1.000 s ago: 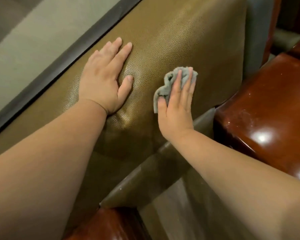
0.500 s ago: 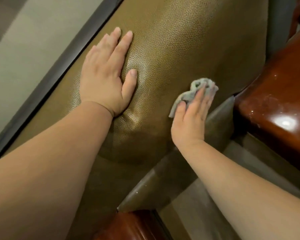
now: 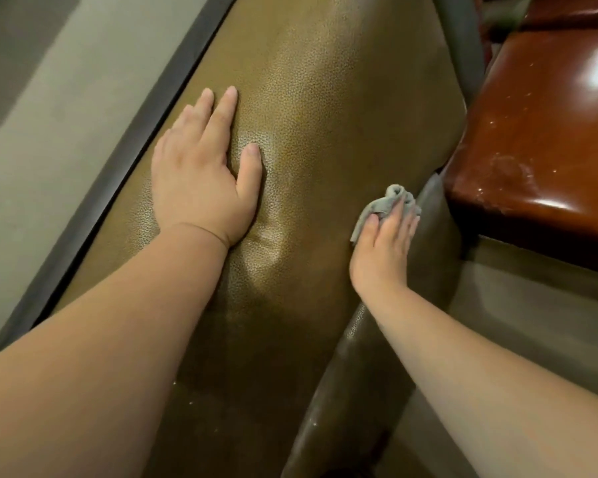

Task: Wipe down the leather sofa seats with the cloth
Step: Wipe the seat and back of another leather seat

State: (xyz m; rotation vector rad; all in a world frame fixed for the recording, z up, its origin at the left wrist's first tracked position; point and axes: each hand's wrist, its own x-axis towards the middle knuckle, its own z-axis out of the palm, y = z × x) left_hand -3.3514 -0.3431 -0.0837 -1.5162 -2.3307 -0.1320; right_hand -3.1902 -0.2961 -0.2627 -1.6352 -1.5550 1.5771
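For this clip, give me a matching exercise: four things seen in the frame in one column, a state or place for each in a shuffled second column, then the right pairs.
Things
1. left hand
2. right hand
3. crumpled grey cloth
4. glossy reddish-brown wooden armrest

States or places
A. shiny with a bright glare, to the right of the cushion
B. bunched under straight fingers at the cushion's right edge
C. flat, palm down, on the olive-green leather cushion, holding nothing
D. fingers straight, pressing the cloth against the leather

Pairs: 1-C, 2-D, 3-B, 4-A
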